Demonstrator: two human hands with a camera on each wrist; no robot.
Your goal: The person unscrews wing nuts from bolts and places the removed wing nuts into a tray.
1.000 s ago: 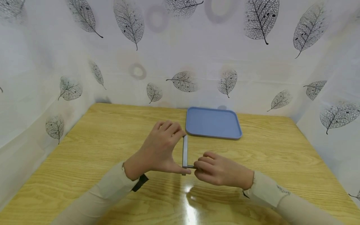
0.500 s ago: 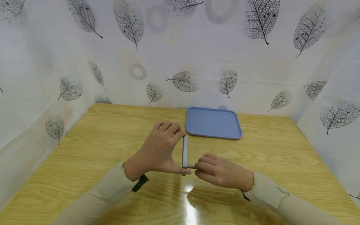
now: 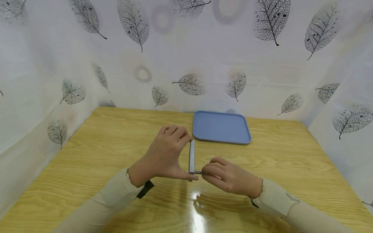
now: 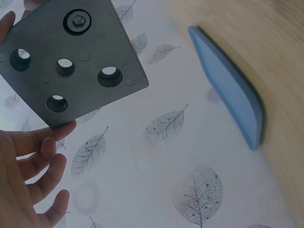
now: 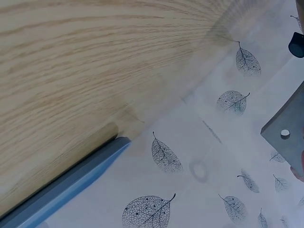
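Observation:
My left hand (image 3: 166, 155) holds a grey square metal plate (image 3: 191, 157) upright above the table, fingertips at its far edge and thumb at the near edge. Several round holes pierce the plate (image 4: 85, 61) in the left wrist view. A hex-socket screw head (image 4: 77, 21) sits in one recessed hole. In the head view the screw's thin shank (image 3: 198, 172) sticks out to the right of the plate's near end. My right hand (image 3: 225, 176) pinches its outer end, which the fingers hide. The right wrist view catches only the plate's corner (image 5: 285, 128) at its right edge.
A shallow blue tray (image 3: 221, 127) lies towards the back of the wood-grain table (image 3: 122, 129), beyond the hands. A white curtain with leaf prints (image 3: 190, 84) hangs behind the table and along both sides.
The right hand's fingers uncurl slightly and curl again round the screw's end, their grip shifting a little. The left hand and the plate stay in place.

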